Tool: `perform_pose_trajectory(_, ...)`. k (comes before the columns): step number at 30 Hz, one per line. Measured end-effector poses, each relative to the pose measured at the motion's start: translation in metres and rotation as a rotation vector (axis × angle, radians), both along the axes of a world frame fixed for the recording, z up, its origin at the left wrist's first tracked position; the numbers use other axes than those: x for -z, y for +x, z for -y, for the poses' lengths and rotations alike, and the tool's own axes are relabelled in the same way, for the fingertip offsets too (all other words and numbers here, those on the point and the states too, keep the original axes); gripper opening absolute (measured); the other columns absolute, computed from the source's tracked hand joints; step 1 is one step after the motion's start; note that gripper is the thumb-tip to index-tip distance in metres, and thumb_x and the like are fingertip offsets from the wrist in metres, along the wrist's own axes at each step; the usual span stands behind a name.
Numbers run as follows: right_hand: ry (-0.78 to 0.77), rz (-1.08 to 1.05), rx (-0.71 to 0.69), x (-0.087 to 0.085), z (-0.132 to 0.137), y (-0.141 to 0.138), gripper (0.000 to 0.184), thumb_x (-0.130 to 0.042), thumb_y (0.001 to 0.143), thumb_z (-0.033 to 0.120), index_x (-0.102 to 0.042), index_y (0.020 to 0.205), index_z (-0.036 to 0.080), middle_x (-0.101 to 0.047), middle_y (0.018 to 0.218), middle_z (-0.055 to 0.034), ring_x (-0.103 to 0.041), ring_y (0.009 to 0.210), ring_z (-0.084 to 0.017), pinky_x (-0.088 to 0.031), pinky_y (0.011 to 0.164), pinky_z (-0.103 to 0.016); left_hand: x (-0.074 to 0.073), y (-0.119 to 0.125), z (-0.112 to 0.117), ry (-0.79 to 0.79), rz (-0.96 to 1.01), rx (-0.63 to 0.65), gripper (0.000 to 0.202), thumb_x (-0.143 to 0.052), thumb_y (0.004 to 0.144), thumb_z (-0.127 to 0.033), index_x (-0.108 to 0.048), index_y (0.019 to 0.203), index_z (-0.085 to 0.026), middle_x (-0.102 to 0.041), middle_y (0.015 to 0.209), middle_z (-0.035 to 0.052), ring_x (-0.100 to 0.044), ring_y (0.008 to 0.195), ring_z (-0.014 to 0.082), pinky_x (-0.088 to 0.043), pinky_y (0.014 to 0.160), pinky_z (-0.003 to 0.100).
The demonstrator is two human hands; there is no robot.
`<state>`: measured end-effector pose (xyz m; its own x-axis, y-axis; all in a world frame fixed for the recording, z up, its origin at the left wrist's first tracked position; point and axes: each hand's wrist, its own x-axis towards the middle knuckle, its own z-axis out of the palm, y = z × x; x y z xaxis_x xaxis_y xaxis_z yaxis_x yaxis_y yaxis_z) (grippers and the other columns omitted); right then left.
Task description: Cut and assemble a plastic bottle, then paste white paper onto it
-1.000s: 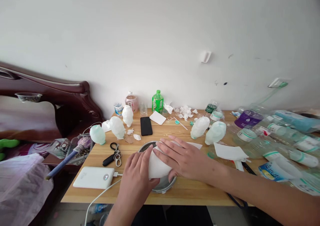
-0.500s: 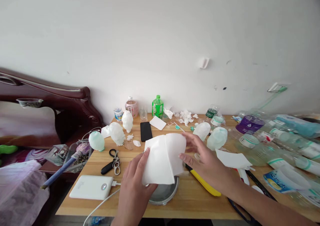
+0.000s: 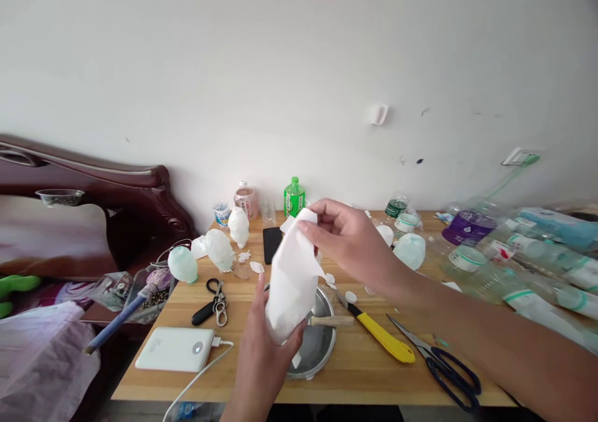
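My left hand (image 3: 266, 353) is closed around the lower part of a sheet of white paper (image 3: 294, 278), which stands tall and folded over the bowl. Whether something lies inside the paper is hidden. With thumb and fingers, my right hand (image 3: 343, 235) pinches the paper's top corner. Below them sits a grey metal bowl (image 3: 322, 353) holding greyish liquid, partly covered by my left hand and the paper. Across its rim rests a light wooden handle (image 3: 332, 320). A yellow utility knife (image 3: 380, 336) and dark-handled scissors (image 3: 441, 363) lie to the right.
White-coated lumpy shapes (image 3: 218, 250) stand at the left, near a black phone (image 3: 272, 245), keys (image 3: 218, 303) and a white power bank (image 3: 174, 349) with its cable. A green bottle (image 3: 294, 197) stands by the wall. Several plastic bottles (image 3: 509, 278) crowd the right side.
The paper has gone from spread open to upright and narrow. My right hand has moved up and left to its top corner. The wooden handle and scissors now show.
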<state>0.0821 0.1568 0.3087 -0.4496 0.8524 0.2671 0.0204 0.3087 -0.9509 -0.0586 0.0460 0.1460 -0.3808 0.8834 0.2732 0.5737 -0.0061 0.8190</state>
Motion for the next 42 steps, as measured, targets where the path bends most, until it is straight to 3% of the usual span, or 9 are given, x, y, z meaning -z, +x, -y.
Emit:
perform_pose_trajectory(3, -0.038, -0.052, -0.003, -0.004, -0.011, -0.019, 0.012, -0.064, 0.086, 0.029, -0.062, 0.089, 0.018, -0.068, 0.077, 0.0006, -0.064, 0.063, -0.011, -0.057, 0.061, -0.026, 0.004, 0.000, 0.001, -0.020, 0.006, -0.053, 0.083, -0.070, 0.078, -0.040, -0.028, 0.148, -0.024, -0.063, 0.129, 0.0150, -0.062, 0.118, 0.0357, -0.050, 0.092, 0.052)
perform_pose_trajectory(6, -0.107, -0.024, -0.009, 0.002, -0.011, -0.027, 0.008, -0.061, 0.087, 0.025, -0.060, 0.091, 0.017, -0.069, 0.081, -0.0015, -0.066, 0.066, -0.012, -0.059, 0.062, -0.027, 0.004, 0.002, 0.003, -0.029, 0.041, -0.100, 0.098, -0.069, 0.078, -0.040, -0.008, 0.154, -0.026, -0.061, 0.133, 0.0161, -0.062, 0.119, 0.0362, -0.052, 0.087, 0.051)
perform_pose_trajectory(15, -0.169, 0.082, 0.000, 0.041, 0.023, -0.006, 0.019, -0.064, 0.087, 0.037, -0.058, 0.096, 0.021, -0.072, 0.096, -0.0036, -0.070, 0.082, -0.018, -0.059, 0.065, -0.028, -0.006, -0.007, 0.005, 0.024, 0.195, -0.148, 0.113, -0.069, 0.080, -0.038, 0.014, 0.155, -0.021, -0.064, 0.126, 0.0169, -0.065, 0.115, 0.0311, -0.051, 0.092, 0.049)
perform_pose_trajectory(18, -0.221, 0.094, -0.006, 0.057, 0.027, 0.000, 0.023, -0.064, 0.088, 0.040, -0.057, 0.098, 0.021, -0.072, 0.097, -0.0046, -0.070, 0.082, -0.019, -0.059, 0.063, -0.029, -0.005, -0.013, 0.004, -0.046, 0.236, -0.112, 0.109, -0.070, 0.078, -0.035, 0.004, 0.157, -0.025, -0.065, 0.126, 0.0143, -0.066, 0.112, 0.0315, -0.051, 0.091, 0.050)
perform_pose_trajectory(26, -0.256, 0.040, -0.026, 0.081, 0.023, 0.015, 0.030, -0.063, 0.089, 0.049, -0.058, 0.096, 0.020, -0.071, 0.091, -0.0054, -0.067, 0.075, -0.018, -0.058, 0.061, -0.030, 0.000, -0.022, 0.002, 0.001, 0.278, 0.021, 0.068, -0.069, 0.082, -0.041, -0.045, 0.144, -0.025, -0.053, 0.148, 0.0107, -0.046, 0.138, 0.0304, -0.038, 0.113, 0.049)
perform_pose_trajectory(31, -0.167, 0.062, 0.033, 0.091, 0.015, 0.017, 0.034, -0.065, 0.087, 0.051, -0.060, 0.101, 0.021, -0.069, 0.090, -0.0051, -0.066, 0.081, -0.019, -0.057, 0.070, -0.032, -0.001, -0.017, 0.007, 0.044, 0.368, 0.074, 0.073, -0.074, 0.077, -0.046, -0.049, 0.142, -0.023, -0.054, 0.147, 0.0129, -0.048, 0.136, 0.0334, -0.040, 0.112, 0.049)
perform_pose_trajectory(34, -0.071, 0.042, 0.059, 0.098, 0.008, 0.018, 0.046, -0.074, 0.080, 0.053, -0.061, 0.111, 0.023, -0.066, 0.114, -0.0096, -0.062, 0.108, -0.024, -0.055, 0.088, -0.038, -0.002, -0.011, 0.011, 0.038, 0.565, 0.176, 0.082, -0.078, 0.069, -0.054, -0.053, 0.140, -0.021, -0.058, 0.142, 0.0153, -0.052, 0.132, 0.0368, -0.042, 0.109, 0.050)
perform_pose_trajectory(37, -0.157, -0.079, -0.042, 0.103, 0.002, 0.021, 0.060, -0.080, 0.074, 0.053, -0.058, 0.124, 0.028, -0.061, 0.132, -0.0104, -0.058, 0.123, -0.027, -0.052, 0.097, -0.042, -0.004, -0.007, 0.017, -0.012, 0.854, 0.272, 0.095, -0.081, 0.057, -0.065, -0.056, 0.137, -0.020, -0.064, 0.134, 0.0164, -0.056, 0.126, 0.0388, -0.047, 0.104, 0.048)
perform_pose_trajectory(42, -0.404, -0.265, -0.188, 0.098, -0.005, 0.025, 0.056, -0.044, 0.094, 0.064, -0.057, 0.131, 0.023, -0.064, 0.132, -0.0153, -0.063, 0.119, -0.026, -0.050, 0.100, -0.045, -0.004, -0.004, 0.027, -0.239, 0.978, 0.275, 0.096, -0.070, 0.054, -0.082, -0.065, 0.126, -0.019, -0.074, 0.104, 0.0179, -0.067, 0.104, 0.0398, -0.055, 0.086, 0.049)
